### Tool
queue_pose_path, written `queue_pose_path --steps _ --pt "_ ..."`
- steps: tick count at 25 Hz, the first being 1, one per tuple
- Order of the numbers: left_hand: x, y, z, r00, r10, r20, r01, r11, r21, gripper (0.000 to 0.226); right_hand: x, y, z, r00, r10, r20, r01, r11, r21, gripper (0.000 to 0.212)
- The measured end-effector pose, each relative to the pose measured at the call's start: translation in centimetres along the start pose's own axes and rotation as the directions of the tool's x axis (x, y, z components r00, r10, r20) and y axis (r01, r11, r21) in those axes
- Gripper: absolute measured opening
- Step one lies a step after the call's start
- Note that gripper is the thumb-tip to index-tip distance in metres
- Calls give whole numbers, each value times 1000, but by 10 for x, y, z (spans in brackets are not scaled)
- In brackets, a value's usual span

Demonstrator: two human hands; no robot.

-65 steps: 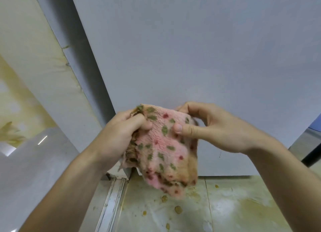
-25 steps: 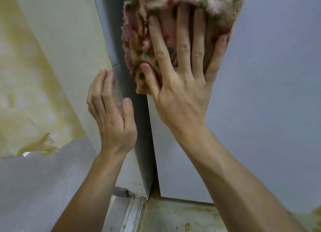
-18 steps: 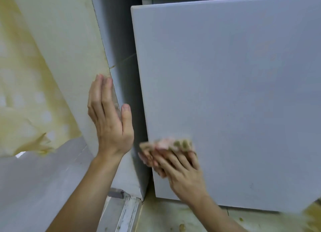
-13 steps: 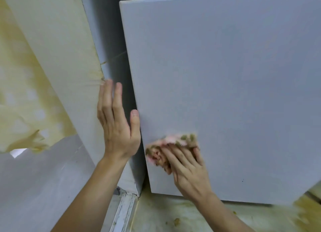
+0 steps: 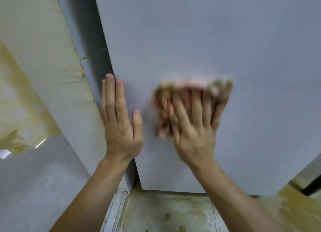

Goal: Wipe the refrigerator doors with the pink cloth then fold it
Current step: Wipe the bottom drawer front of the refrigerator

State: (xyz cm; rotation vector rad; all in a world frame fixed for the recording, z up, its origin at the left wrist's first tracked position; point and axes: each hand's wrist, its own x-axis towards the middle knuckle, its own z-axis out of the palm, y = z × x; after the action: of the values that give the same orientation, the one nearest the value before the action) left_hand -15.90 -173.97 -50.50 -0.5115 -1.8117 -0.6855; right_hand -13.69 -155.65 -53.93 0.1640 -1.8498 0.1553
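Note:
The grey refrigerator door fills most of the head view. My right hand lies flat on it with fingers spread, pressing the pink cloth with green and red dots against the lower middle of the door. Hand and cloth are blurred by motion. Much of the cloth is hidden under my fingers. My left hand rests flat and open on the door's left edge, holding nothing.
A cream wall panel with peeling yellowish covering stands close on the left, with a narrow dark gap beside the refrigerator. A stained tile floor and a pale door track lie below.
My right hand has slid the cloth up and to the right across the lower door. My left hand has moved from the wall panel onto the door's left edge.

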Motion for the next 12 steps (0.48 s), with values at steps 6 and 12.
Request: queue_pose_path --steps 6,12 --pt "-9 28 22 996 75 49 -80 991 104 69 -117 54 -12 916 -191 352 216 976 -32 61" --pt "-14 46 27 995 68 72 -74 993 92 76 103 47 -43 971 168 -170 -165 986 32 50"
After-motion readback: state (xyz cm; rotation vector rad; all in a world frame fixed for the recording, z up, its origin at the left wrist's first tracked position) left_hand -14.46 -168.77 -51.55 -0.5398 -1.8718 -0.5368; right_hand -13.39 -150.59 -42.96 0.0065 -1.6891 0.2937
